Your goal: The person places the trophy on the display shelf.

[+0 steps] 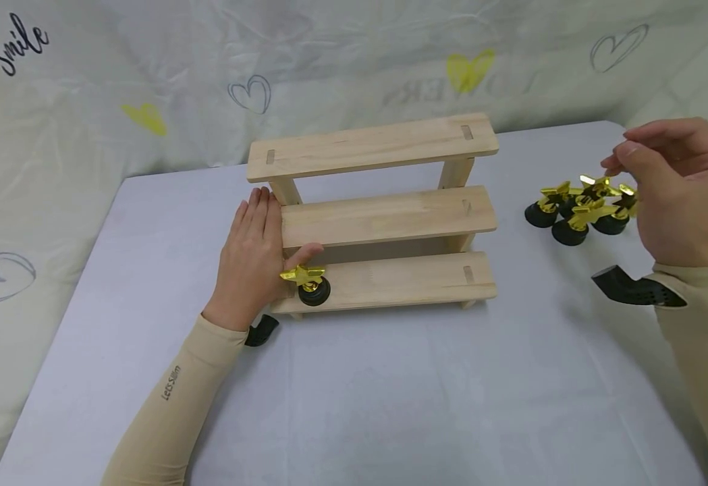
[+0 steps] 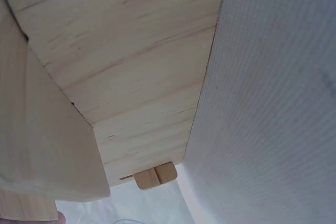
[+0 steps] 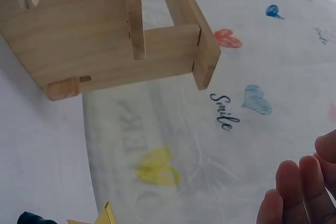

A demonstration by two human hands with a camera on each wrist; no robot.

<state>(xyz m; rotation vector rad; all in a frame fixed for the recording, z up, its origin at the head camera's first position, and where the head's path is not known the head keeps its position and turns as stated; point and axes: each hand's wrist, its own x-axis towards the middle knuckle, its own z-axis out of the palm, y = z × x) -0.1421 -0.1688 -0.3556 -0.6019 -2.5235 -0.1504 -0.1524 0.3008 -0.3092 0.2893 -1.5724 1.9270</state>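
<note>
A three-tier wooden shelf (image 1: pixel 390 217) stands mid-table. Against its left end lies my left hand (image 1: pixel 252 260), fingers straight and thumb over the lower tiers. Beside that thumb, a small gold star trophy (image 1: pixel 305 278) with a round black base stands on the left of the bottom tier. My right hand (image 1: pixel 684 189) hovers at the right with loosely bent fingers and nothing visible in them. Just left of and below it, several more star trophies (image 1: pixel 587 209) are grouped on the table, partly hidden by the hand. In the left wrist view, the shelf's wood (image 2: pixel 131 66) fills much of the picture.
A white cloth covers the table (image 1: pixel 390 405). Behind it hangs a pale curtain (image 1: pixel 341 61) printed with hearts and lettering. Black wrist devices (image 1: pixel 636 287) sit at both cuffs, the right one near the trophy group.
</note>
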